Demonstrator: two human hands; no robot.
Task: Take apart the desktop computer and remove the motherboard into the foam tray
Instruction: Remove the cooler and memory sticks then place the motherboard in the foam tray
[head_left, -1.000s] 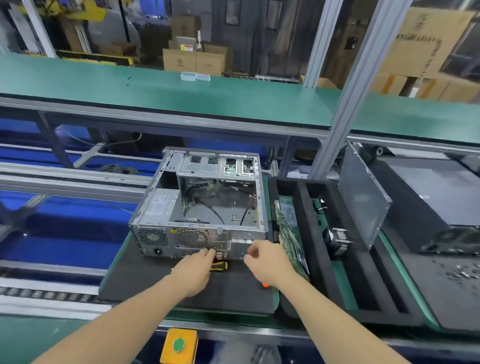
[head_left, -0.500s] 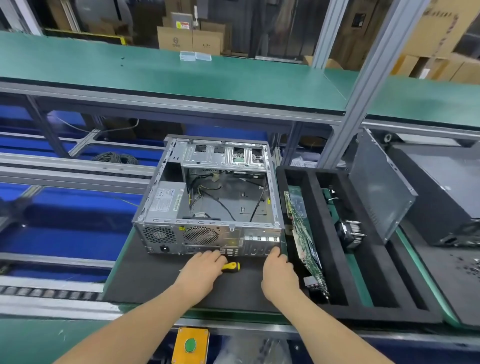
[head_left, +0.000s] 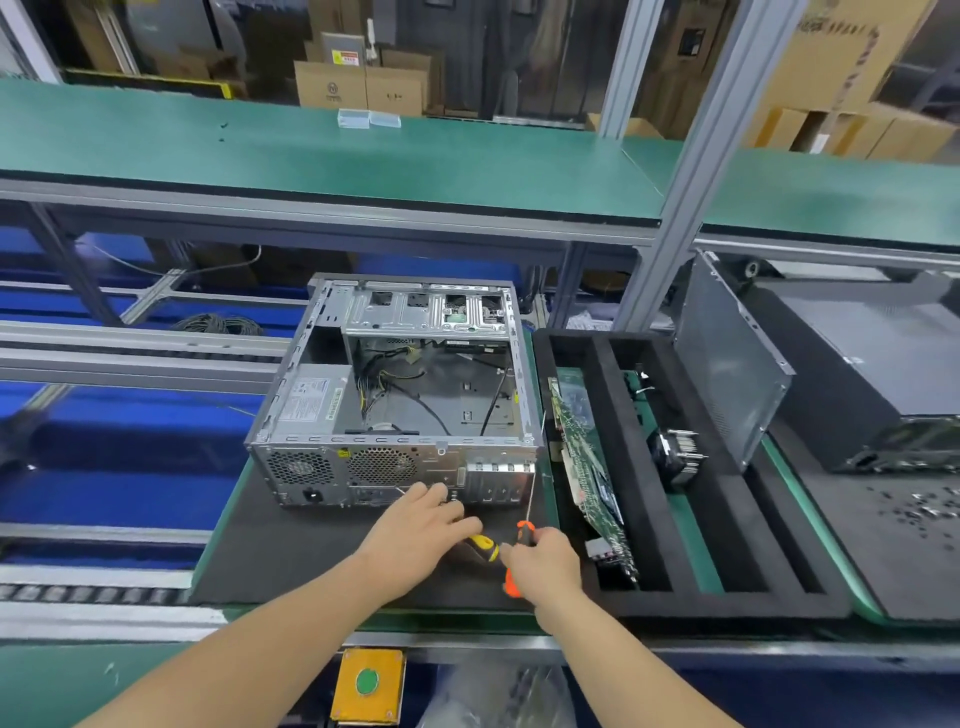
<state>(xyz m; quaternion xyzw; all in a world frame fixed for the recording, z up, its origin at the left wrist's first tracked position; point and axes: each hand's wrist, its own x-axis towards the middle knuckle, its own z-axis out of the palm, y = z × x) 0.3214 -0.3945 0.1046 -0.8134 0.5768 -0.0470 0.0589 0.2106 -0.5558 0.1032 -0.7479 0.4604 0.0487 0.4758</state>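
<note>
The opened silver computer case (head_left: 311, 415) lies on a black mat, its floor bare except for loose cables. To its right, the green motherboard (head_left: 587, 457) stands on edge in the left slot of the black foam tray (head_left: 618, 415). A cooler (head_left: 675, 452) sits in the tray's middle slot. My left hand (head_left: 415, 535) rests with loose fingers over a yellow-and-black screwdriver (head_left: 483, 545) by the case's rear panel. Beside it, my right hand (head_left: 545, 566) grips an orange-handled screwdriver (head_left: 524, 532), its thin shaft pointing up along the case's rear corner.
A grey side panel (head_left: 727, 364) leans against the tray's right side. Past it stands a dark case (head_left: 857, 374), with loose screws (head_left: 924, 509) on the mat in front. An aluminium post (head_left: 670, 234) and a green shelf rise behind. A yellow button box (head_left: 368, 683) sits below the front edge.
My right hand drew back from the case's rear corner and has picked up the orange screwdriver, which lay on the mat. My left hand stayed over the yellow screwdriver.
</note>
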